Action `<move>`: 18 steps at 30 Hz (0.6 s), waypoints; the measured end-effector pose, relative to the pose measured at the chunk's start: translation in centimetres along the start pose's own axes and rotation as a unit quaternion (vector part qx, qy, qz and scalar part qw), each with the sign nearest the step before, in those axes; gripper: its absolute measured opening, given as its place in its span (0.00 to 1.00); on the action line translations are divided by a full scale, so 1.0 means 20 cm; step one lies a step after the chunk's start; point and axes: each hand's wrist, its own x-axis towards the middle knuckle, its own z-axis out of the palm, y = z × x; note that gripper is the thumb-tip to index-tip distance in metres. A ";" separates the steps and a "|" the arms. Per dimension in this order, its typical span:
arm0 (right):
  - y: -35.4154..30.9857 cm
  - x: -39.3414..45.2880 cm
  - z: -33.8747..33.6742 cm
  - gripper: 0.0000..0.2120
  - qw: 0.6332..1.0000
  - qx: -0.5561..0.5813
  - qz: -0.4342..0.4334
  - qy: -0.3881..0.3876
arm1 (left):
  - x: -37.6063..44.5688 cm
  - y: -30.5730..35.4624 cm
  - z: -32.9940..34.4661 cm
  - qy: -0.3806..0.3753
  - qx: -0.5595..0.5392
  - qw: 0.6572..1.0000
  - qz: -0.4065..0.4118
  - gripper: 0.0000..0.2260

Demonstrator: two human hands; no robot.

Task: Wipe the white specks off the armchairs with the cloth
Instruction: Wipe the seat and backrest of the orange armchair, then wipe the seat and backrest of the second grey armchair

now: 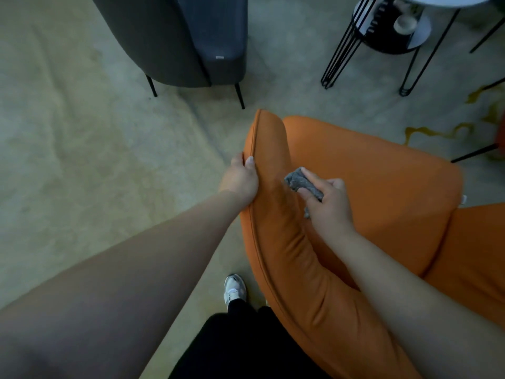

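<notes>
An orange armchair [369, 173] fills the lower right of the head view. My left hand [241, 177] grips the seamed outer edge of its left armrest, thumb on top. My right hand [326, 203] holds a bunched grey cloth [300, 181] and presses it against the inner face of that armrest, just above the seat. No white specks show on the orange surface around the cloth. A dark grey armchair [191, 36] stands at the top, beyond the orange one, on thin black legs.
A black wire-legged side table [393, 42] with a lower shelf and a cup stands at the top right. Pale carpet [82, 132] covers the floor to the left. My shoe [235, 289] and black trouser leg are beside the armchair's base.
</notes>
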 end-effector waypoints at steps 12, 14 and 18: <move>-0.32 -0.06 0.13 0.19 0.998 0.032 0.030 0.049 | -0.18 -0.29 -0.53 -0.033 0.308 0.938 0.155 0.23; -0.41 -0.03 0.22 0.19 0.997 0.033 0.029 0.064 | -0.11 -0.34 -0.68 -0.031 0.348 0.920 0.176 0.23; -0.61 0.04 0.43 0.19 0.995 0.038 0.026 0.091 | 0.03 -0.38 -0.98 -0.026 0.414 0.884 0.217 0.24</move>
